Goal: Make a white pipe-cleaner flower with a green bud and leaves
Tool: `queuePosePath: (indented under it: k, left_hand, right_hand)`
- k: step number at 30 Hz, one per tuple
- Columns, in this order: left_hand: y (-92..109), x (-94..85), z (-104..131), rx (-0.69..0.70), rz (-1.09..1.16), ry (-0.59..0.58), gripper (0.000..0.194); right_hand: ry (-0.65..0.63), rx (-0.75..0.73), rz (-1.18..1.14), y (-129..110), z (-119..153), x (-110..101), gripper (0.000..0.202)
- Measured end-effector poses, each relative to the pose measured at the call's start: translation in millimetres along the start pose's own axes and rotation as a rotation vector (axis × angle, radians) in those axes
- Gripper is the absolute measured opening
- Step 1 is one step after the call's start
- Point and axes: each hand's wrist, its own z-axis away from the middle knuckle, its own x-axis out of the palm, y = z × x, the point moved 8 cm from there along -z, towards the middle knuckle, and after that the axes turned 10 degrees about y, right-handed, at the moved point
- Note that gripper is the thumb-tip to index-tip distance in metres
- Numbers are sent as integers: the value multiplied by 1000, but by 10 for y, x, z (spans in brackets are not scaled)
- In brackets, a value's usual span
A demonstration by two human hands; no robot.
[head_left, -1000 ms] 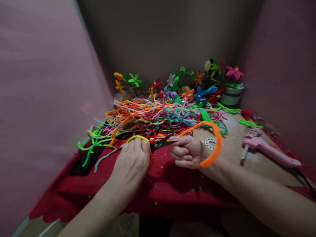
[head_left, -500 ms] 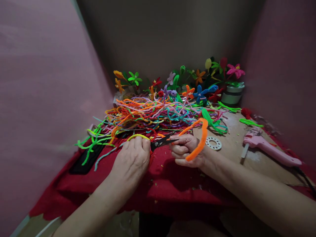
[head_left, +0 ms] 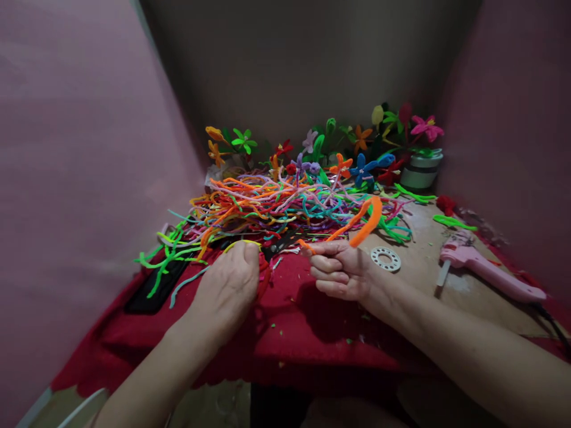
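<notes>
My left hand (head_left: 232, 274) is wrapped round the scissors (head_left: 284, 242), whose dark blades point right and away from me. Part of a red handle shows below its fingers, and a yellow stem curves over its knuckles. Fingers curled, my right hand (head_left: 336, 270) pinches an orange pipe cleaner (head_left: 369, 226). One short end sticks out to the left of the fingertips, while the rest loops up and back over the hand. A gap separates the blades from the orange end.
A heap of coloured pipe cleaners (head_left: 267, 202) lies across the table, with fuzzy flowers (head_left: 362, 169) behind. At right are a white ring with holes (head_left: 386, 260), a pink glue gun (head_left: 491, 270) and a pot (head_left: 419, 169). A black phone-like object (head_left: 154, 291) lies left.
The scissors have moved left, away from my right hand, and their blades look closer together. The orange pipe cleaner's loop has shifted up, and its left end now shows past my fingertips.
</notes>
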Motion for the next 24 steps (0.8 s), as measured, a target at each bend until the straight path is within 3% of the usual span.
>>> queuePosePath:
  k: [10,24]
  left_hand:
    - [111,11,43,31,65,13,22]
    - [199,49,71,59,23,-134,24]
  right_hand:
    - [-27,16,-1,20,8,33,45]
    - [-3,-67,61,2,1,46,36]
